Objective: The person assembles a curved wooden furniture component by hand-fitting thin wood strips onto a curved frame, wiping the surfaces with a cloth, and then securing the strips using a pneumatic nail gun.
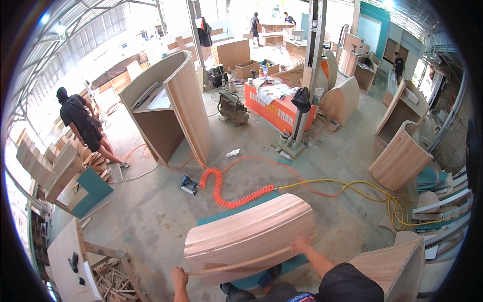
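Headcam, L hand (pixel 179 276) + R hand (pixel 301 245) w/ strip (pixel 241 263), scraps (pixel 113 283) in bin (pixel 132 276)

Lettering carrier: long orange-red box (pixel 254 109), beyond the grey air compressor (pixel 232 108) and to its right.
Lettering position: one line of heavy block capitals (pixel 271 109) along the long front face of the box, set lengthwise.
Letter colour: white at both ends of the line, yellow in the middle.
Legibility: white letters large and distinct; yellow letters low in contrast against the orange ground.
Adjacent items: white sheets (pixel 274 92) on top of the box, above the line; dark cap (pixel 302 99) near the right end.
Garment marking: blue-and-red patch (pixel 303 297) at the lower edge of view; detail too small to read.
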Demonstrator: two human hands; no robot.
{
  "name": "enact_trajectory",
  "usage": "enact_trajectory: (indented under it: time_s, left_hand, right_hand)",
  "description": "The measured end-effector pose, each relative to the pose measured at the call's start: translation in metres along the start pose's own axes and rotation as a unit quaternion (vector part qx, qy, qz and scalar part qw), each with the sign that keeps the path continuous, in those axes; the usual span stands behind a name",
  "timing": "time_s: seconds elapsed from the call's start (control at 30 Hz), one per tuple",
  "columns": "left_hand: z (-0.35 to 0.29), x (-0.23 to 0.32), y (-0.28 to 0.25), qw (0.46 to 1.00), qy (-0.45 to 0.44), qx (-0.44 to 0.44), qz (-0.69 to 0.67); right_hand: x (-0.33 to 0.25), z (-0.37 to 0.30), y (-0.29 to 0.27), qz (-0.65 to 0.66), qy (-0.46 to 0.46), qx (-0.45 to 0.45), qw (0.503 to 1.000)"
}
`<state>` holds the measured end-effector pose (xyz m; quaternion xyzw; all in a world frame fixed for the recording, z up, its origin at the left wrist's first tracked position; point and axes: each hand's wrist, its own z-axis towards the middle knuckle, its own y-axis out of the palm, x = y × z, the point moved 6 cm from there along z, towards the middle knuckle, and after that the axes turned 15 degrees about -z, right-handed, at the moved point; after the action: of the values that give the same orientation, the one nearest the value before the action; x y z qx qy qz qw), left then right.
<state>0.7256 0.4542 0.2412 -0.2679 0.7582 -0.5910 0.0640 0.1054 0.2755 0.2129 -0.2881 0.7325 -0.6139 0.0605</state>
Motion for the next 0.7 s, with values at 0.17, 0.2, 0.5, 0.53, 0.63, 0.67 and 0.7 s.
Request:
enact_trajectory:
  time_s: [0.17,0.2,0.5,0.53,0.63,0.67,0.7]
  left_hand:
    - [-0.106,-0.046,0.037,0.985,-0.129,-0.113,0.027]
    - [-0.131,-0.057,0.044,0.979,-0.155,-0.129,0.023]
    - [-0.287,-0.043,0.055,0.990,-0.125,0.064,-0.013]
    - [-0.289,-0.042,0.055,0.990,-0.122,0.068,-0.012]
    - [-0.298,-0.033,0.035,0.987,-0.138,0.077,-0.027]
    - [-0.297,-0.028,0.026,0.987,-0.140,0.078,-0.032]
    - [-0.286,-0.018,0.019,0.987,-0.132,0.077,-0.041]
  right_hand:
    - [-0.048,-0.092,0.088,0.161,-0.018,-0.311,0.936]
    - [-0.054,-0.096,0.090,0.133,-0.036,-0.297,0.945]
    - [-0.052,-0.025,0.082,0.108,-0.070,-0.181,0.975]
    - [-0.051,-0.009,0.081,0.111,-0.066,-0.159,0.979]
    - [-0.057,0.025,0.046,0.160,-0.079,-0.140,0.974]
    - [-0.055,0.033,0.030,0.180,-0.086,-0.140,0.970]
    - [-0.046,0.035,0.028,0.178,-0.089,-0.133,0.971]
